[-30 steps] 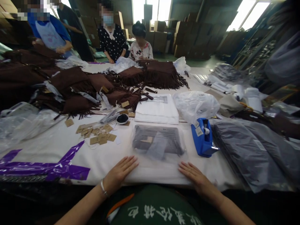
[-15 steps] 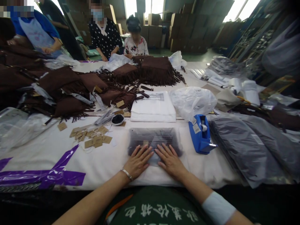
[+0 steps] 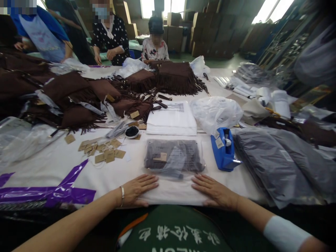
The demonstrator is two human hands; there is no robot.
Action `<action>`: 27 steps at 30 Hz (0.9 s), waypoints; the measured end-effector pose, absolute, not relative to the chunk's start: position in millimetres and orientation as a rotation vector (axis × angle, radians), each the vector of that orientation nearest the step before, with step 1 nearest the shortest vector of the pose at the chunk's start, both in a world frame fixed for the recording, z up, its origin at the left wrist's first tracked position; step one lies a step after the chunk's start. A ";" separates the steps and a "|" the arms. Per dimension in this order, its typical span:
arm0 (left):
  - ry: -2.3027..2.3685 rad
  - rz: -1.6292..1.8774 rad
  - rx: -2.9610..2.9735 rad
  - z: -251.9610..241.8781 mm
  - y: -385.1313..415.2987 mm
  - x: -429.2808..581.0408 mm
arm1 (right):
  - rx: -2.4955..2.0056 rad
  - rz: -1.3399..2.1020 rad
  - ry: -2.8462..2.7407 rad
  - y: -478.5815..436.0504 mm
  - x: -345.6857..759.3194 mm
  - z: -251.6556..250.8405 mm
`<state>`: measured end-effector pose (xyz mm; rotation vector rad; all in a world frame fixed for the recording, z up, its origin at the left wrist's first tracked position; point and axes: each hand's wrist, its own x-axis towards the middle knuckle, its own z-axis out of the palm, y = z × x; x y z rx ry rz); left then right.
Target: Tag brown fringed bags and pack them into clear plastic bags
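Both grips flat and spread: left hand (image 3: 136,190) and right hand (image 3: 214,192) pressing the clear plastic bag with dark folded fabric (image 3: 173,159), bottom centre of frame.

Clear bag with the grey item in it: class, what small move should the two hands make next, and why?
Probably fold the near flap of the clear bag up over the grey item. The left hand and right hand lie flat and open on that empty flap, one at each side, and a blue tape dispenser stands nearby.
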<state>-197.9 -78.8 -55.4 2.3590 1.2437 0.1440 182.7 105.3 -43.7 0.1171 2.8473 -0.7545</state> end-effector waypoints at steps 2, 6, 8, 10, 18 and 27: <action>1.278 0.148 2.286 -50.1 -86.5 -212.6 | 0.197 -0.795 2.802 109.8 196.8 -37.3; 1.207 0.134 2.198 -36.8 -85.7 -227.6 | 0.217 -0.876 2.760 115.4 204.6 -24.7; 1.240 0.226 2.115 -34.5 -81.7 -227.0 | 0.247 -0.939 2.781 117.5 203.4 -22.3; 1.414 0.428 1.937 -37.0 -77.6 -222.7 | 0.334 -1.041 2.824 118.8 201.6 -25.8; 2.270 0.961 1.323 -68.5 -63.5 -189.3 | 1.687 -0.941 2.902 89.5 179.3 -77.2; 2.616 1.155 1.166 -47.9 -48.2 -204.5 | 1.953 -0.579 2.740 64.6 155.7 -80.2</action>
